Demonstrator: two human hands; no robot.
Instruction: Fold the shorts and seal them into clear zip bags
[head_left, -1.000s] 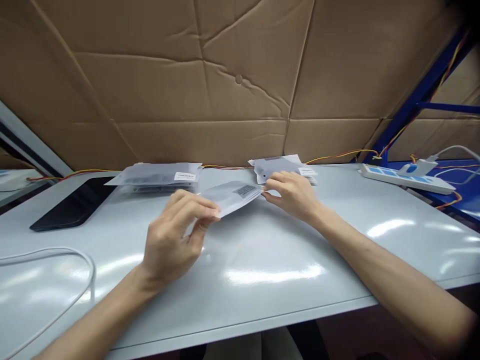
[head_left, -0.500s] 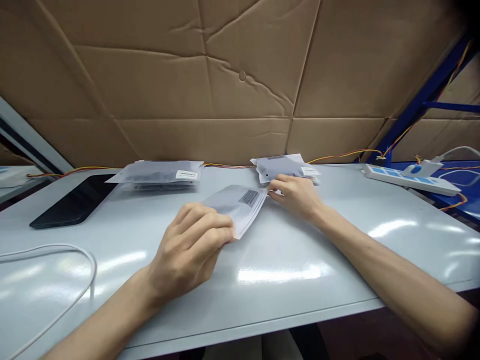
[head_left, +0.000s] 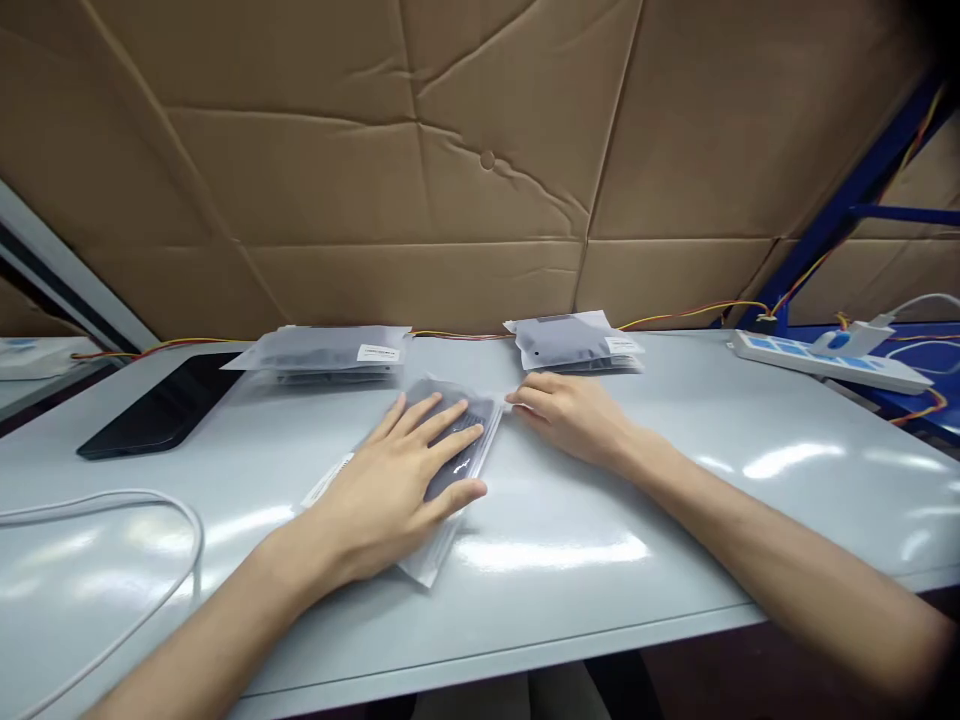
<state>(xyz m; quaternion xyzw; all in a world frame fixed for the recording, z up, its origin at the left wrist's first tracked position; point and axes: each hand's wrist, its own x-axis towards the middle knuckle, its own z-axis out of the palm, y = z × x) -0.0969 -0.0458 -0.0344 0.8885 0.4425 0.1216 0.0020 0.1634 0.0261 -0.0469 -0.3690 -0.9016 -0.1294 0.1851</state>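
Observation:
My left hand (head_left: 401,465) lies flat, fingers spread, on a frosted plastic bag (head_left: 435,550) on the table. A dark flat item shows through the bag, and a white label (head_left: 328,480) sticks out at its left side. Close to the bag's upper right edge is my right hand (head_left: 566,410), with thumb and fingers pinched together. What lies between those fingertips is too small to make out. Behind my hands are a left stack of similar bags (head_left: 315,347) and a right stack of bags (head_left: 562,340), each with a white label on top.
A black tablet-like slab (head_left: 165,405) lies at the left. A white cable (head_left: 196,540) loops near the front left. At the right back sits a white power strip (head_left: 825,360) with a plug. A cardboard sheet (head_left: 412,200) leans behind the grey table (head_left: 570,590).
My left hand has gone from gripping the bag's near edge to lying flat on it. The raised, tilted bag is now down on the table. My right hand has shifted slightly left and nearer.

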